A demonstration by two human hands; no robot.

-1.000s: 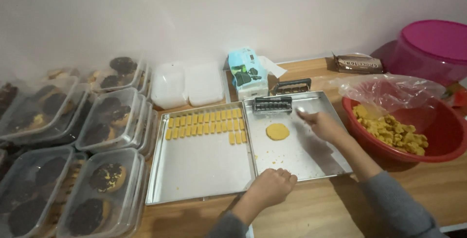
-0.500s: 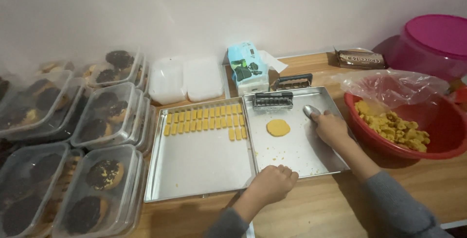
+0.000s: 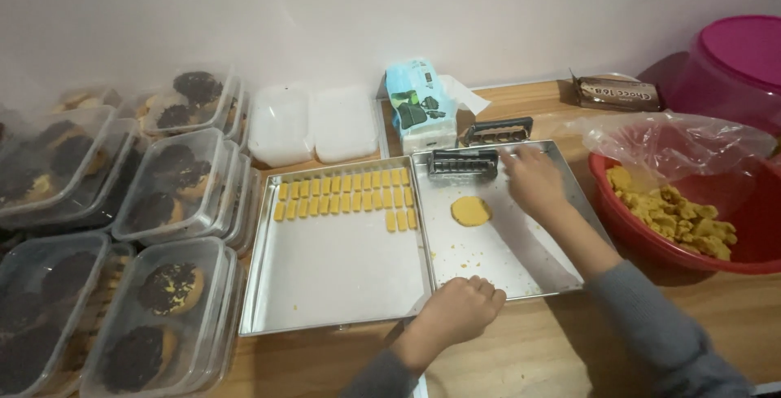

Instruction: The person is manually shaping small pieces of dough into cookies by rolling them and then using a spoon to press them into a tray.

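Wooden desk carries two metal trays side by side. Left hand, fisted and empty, pins the right tray at its near edge; right hand reaches, fingers loosely curled, holding nothing, toward the dark cutter behind the dough disc.

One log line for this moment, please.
right hand: at ridged metal cutter | left hand: fisted, right steel tray edge | flat yellow dough disc: untouched

A blue-and-white tissue pack stands upright just beyond the right hand, to its left. A flat brown wrapper lies farther back, to that hand's right.

Yellow dough disc, red bowl
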